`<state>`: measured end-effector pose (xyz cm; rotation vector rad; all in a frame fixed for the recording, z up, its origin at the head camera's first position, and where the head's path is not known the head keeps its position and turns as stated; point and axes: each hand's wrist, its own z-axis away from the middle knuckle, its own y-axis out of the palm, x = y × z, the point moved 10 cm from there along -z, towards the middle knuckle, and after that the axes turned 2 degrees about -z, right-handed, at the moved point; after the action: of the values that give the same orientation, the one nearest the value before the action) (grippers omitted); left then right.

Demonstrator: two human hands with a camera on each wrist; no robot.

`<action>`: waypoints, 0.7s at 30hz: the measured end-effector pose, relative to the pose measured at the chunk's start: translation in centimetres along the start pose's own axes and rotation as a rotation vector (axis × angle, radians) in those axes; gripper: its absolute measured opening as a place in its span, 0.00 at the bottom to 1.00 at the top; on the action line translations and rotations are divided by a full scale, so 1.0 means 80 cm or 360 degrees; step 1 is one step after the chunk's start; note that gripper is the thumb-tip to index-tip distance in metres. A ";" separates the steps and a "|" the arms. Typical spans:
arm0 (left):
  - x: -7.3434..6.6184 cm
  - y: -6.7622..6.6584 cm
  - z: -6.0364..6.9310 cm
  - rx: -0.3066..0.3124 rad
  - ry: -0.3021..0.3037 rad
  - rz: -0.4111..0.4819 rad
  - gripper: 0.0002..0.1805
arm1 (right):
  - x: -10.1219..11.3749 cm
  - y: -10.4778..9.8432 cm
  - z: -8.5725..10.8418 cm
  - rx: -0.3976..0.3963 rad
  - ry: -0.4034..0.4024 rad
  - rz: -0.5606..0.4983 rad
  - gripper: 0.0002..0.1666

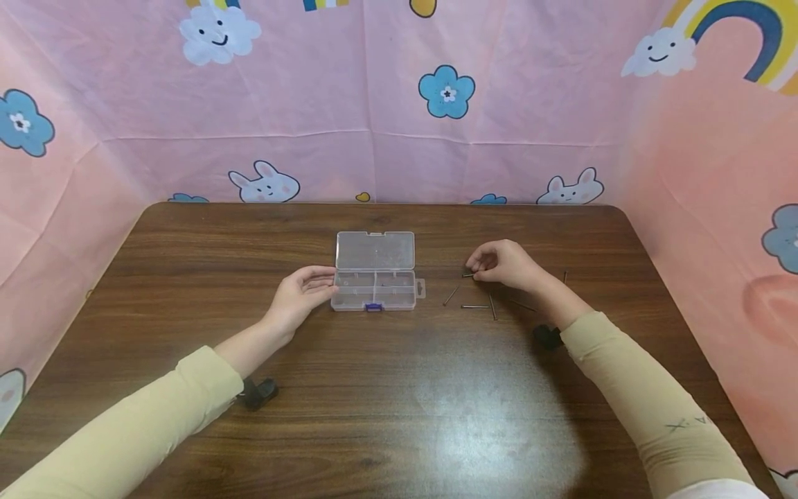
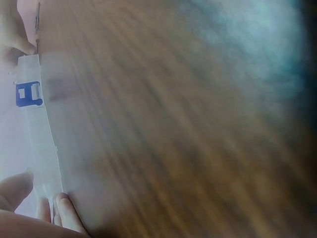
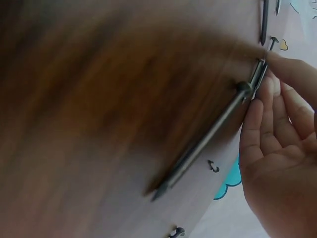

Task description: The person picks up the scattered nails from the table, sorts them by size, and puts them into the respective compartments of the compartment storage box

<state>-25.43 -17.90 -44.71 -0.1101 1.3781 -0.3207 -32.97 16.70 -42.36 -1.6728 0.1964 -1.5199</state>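
A clear plastic compartment box (image 1: 354, 307) with a purple latch (image 1: 373, 306) stands on the table, its lid (image 1: 375, 251) tipped back. My left hand (image 1: 299, 296) holds the box's left end between thumb and fingers; the latch (image 2: 28, 94) also shows in the left wrist view. To the right of the box, my right hand (image 1: 508, 265) pinches a thin metal nail (image 1: 467, 276) low over the tabletop. Its fingertips partly hide that nail. Loose nails lie about this hand, among them one nail (image 1: 475, 306) lying crosswise and another nail (image 3: 203, 139) large in the right wrist view.
The brown wooden table (image 1: 349, 416) reaches back to a pink patterned cloth (image 1: 530, 83), which also hangs at both sides. A hanging tab (image 1: 420, 288) sticks out from the box's right end. Dark devices (image 1: 258, 394) are at the wrists.
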 end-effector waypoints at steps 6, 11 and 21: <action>0.001 0.001 0.002 0.0001 -0.0016 -0.0031 0.28 | 0.000 0.002 0.001 0.0015 -0.0004 0.0021 0.08; 0.002 0.001 0.001 0.0000 -0.0031 -0.0029 0.28 | 0.000 0.002 0.002 0.0012 0.0014 0.0050 0.06; 0.004 -0.001 -0.002 -0.0002 -0.0031 -0.0040 0.27 | 0.007 0.003 -0.004 0.0020 -0.0046 0.0167 0.07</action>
<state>-25.55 -18.04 -45.03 -0.1313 1.3583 -0.3388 -32.99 16.06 -42.12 -1.6481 0.2547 -1.4156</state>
